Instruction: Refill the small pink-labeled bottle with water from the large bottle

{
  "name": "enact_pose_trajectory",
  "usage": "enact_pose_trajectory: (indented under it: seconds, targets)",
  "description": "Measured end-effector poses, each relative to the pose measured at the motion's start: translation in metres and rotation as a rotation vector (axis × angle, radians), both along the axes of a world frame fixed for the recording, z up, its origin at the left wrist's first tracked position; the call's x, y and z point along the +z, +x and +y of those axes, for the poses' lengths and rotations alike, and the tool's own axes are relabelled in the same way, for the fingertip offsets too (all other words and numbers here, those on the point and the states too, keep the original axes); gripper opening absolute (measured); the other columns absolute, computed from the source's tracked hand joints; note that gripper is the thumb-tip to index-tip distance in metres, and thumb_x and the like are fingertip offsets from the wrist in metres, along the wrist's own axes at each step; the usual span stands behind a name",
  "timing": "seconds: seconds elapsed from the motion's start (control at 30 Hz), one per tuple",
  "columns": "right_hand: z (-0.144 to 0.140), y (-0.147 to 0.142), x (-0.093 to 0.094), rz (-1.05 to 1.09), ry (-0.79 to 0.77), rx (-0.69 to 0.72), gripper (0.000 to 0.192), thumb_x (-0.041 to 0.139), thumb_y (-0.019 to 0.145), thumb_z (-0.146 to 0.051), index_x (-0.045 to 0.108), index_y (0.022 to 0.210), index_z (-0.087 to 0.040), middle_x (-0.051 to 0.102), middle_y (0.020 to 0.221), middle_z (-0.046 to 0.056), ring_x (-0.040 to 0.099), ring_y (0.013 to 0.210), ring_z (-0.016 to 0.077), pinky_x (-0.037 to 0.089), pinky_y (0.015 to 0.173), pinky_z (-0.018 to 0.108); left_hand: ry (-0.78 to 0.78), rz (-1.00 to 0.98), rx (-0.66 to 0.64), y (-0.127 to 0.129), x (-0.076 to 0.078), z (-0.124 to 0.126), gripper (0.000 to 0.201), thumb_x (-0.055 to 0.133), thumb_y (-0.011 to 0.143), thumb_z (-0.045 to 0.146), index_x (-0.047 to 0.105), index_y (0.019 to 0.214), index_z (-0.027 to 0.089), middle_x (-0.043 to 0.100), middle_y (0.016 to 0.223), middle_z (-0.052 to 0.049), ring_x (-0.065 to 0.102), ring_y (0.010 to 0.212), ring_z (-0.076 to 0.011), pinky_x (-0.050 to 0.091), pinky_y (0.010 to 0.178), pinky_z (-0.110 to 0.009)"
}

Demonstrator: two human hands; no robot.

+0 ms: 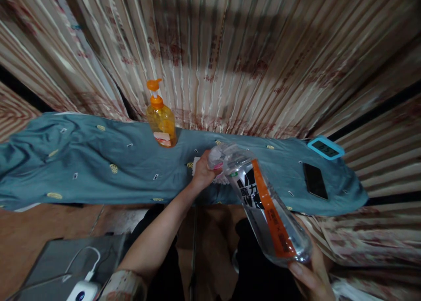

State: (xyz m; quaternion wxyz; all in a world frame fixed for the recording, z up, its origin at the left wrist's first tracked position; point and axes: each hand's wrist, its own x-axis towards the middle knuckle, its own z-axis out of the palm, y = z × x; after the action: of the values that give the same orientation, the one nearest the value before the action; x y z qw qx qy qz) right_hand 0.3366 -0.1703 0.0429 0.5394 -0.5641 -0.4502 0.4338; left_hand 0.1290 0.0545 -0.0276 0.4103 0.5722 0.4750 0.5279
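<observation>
A large clear plastic bottle (268, 204) with an orange and black label is tilted, its neck pointing up and left. My right hand (312, 272) grips it near the base, thumb on the clear plastic. At the neck end, my left hand (204, 171) is closed around a small clear container (216, 156) with a bit of pink on it. The large bottle's neck meets or overlaps this container; whether liquid passes between them cannot be made out. A white paper or cloth (221, 178) with a scalloped edge lies beneath, partly hidden by my left hand.
An orange pump bottle (162, 123) stands on the teal patterned cloth (88, 161) at the back. A blue-framed digital clock (325, 147) and a black phone (315, 180) lie at the right. A pleated curtain (210, 60) hangs behind. A white device (83, 291) with a cable is lower left.
</observation>
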Motion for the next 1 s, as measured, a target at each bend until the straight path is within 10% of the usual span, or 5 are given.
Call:
enact_pose_trajectory:
  seconds: [0.5, 1.0]
  targets:
    - [-0.014, -0.009, 0.005, 0.037, -0.156, -0.202, 0.072, 0.068, 0.075, -0.040, 0.045, 0.142, -0.030, 0.052, 0.141, 0.005, 0.046, 0.129, 0.0364, 0.038, 0.105, 0.052, -0.011, 0.073, -0.004, 0.003, 0.014, -0.006, 0.049, 0.080, 0.059, 0.014, 0.057, 0.102, 0.016, 0.066, 0.095, -0.003, 0.063, 0.089, -0.0206, 0.050, 0.085, -0.033]
    - [0.000, -0.015, 0.015, 0.121, -0.169, -0.096, 0.082, 0.076, 0.064, -0.060, 0.050, 0.135, -0.027, 0.057, 0.138, 0.007, 0.045, 0.132, 0.0371, 0.029, 0.112, 0.047, 0.002, 0.026, 0.007, 0.002, 0.001, -0.002, 0.051, 0.076, 0.057, 0.009, 0.056, 0.104, 0.017, 0.067, 0.094, -0.002, 0.063, 0.088, -0.0193, 0.051, 0.083, -0.032]
